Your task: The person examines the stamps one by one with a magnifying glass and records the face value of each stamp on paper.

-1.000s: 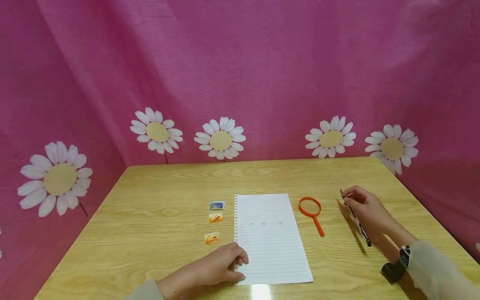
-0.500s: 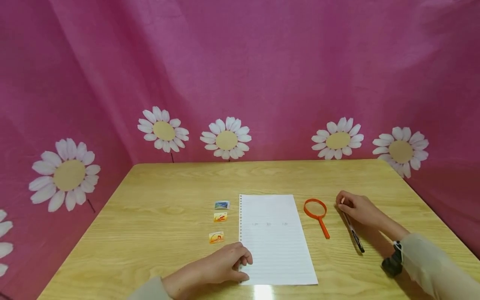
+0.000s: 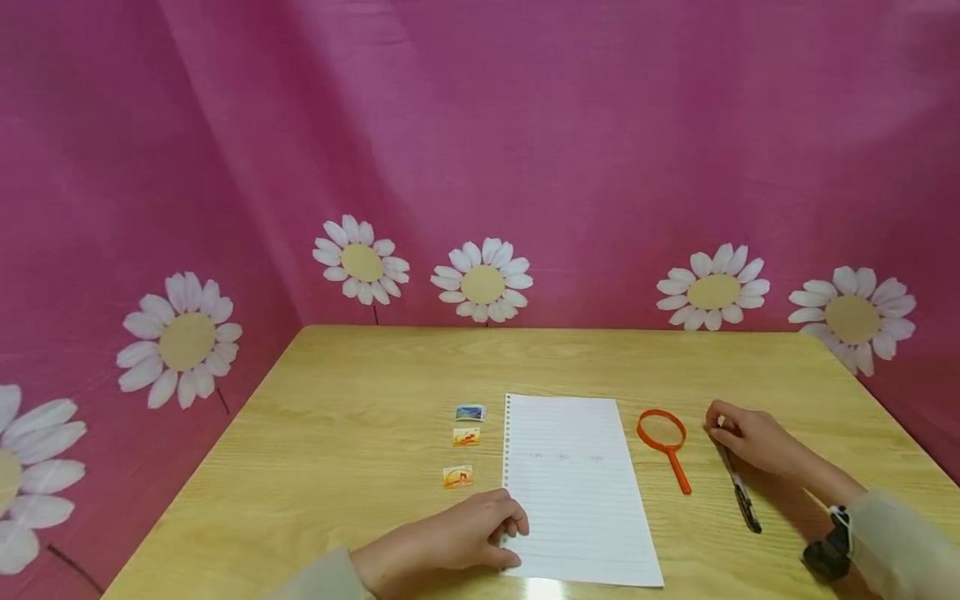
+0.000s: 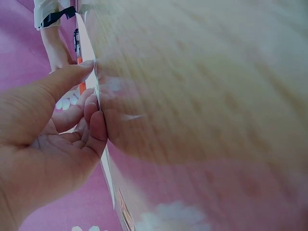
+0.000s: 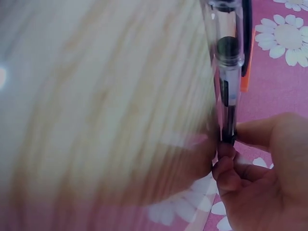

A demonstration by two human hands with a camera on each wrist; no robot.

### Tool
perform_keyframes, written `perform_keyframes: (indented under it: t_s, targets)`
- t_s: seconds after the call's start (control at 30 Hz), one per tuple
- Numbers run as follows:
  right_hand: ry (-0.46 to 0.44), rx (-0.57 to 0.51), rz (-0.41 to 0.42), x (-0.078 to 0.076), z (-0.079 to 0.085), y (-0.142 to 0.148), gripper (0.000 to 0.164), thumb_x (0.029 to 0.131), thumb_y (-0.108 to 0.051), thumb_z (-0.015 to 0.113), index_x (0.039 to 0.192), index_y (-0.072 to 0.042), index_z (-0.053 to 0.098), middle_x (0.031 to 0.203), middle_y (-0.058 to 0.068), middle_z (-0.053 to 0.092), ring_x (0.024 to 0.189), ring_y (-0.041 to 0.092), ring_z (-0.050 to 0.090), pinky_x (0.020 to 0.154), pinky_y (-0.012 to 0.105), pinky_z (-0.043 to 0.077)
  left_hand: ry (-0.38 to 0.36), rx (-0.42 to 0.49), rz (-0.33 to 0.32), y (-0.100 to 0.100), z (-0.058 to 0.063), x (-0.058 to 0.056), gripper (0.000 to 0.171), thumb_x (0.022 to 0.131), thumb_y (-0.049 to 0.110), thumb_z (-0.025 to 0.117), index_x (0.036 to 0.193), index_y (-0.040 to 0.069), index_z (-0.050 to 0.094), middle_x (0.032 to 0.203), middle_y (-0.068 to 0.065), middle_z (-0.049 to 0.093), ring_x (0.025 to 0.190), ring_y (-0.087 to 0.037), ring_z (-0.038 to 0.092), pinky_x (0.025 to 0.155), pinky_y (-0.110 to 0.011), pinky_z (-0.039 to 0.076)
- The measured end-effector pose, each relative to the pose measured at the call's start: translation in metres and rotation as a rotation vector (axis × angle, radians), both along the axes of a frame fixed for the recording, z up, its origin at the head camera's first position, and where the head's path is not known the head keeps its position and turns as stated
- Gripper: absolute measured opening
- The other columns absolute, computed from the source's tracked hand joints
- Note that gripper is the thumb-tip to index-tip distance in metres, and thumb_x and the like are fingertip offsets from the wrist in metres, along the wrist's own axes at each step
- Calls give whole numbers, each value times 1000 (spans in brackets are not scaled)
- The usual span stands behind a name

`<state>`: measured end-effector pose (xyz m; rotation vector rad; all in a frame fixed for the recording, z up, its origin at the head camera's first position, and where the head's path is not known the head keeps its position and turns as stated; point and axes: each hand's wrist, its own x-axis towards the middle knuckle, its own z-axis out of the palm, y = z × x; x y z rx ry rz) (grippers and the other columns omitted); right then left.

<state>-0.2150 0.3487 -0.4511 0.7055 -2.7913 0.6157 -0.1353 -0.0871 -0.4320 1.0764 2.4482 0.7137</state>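
My right hand (image 3: 765,442) pinches one end of a clear-barrelled pen (image 3: 738,487) between thumb and fingers, to the right of an orange magnifying glass (image 3: 678,471). In the right wrist view the pen (image 5: 228,77) lies along the tabletop, with its dark capped end away from the fingers. My left hand (image 3: 465,533) rests at the lower left edge of a lined sheet of paper (image 3: 577,517), fingers loosely bent and thumb apart from them. Fingertips and thumb of the left hand (image 4: 53,130) touch down at the sheet's edge in the left wrist view. Faint handwritten figures run across the sheet.
Left of the paper lie three small picture stamps, one blue (image 3: 470,413), one yellow and red (image 3: 466,437), one orange and yellow (image 3: 457,477). A pink curtain (image 3: 480,150) with daisies hangs behind the wooden table (image 3: 360,433). A black band (image 3: 828,550) circles the right wrist.
The pen, tilted above the table a second ago, has come down onto it with the right hand. The left hand stays on the paper's edge. The head view has swung left.
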Motion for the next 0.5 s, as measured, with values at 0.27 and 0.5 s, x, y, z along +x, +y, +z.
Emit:
perform_keyframes:
  t_s: [0.27,0.5]
  targets:
    - [25,20,37,3,-3,4,15,92,0,62,92,-13,54,62,-13,42,54,-7,28,50,18,27,-8,1,-6,2,2,-2,22,86,16,75,104,10,62,90,7,51,76,7,40,74,-9,41]
    - [42,-7,11,6,0,7,11,93,-4,62,100,-10,55,62,-15,43,54,-7,29,51,18,28,-7,63,4,-1,4,-1,20,87,14,74,103,10,62,92,5,52,74,7,41,71,-9,41]
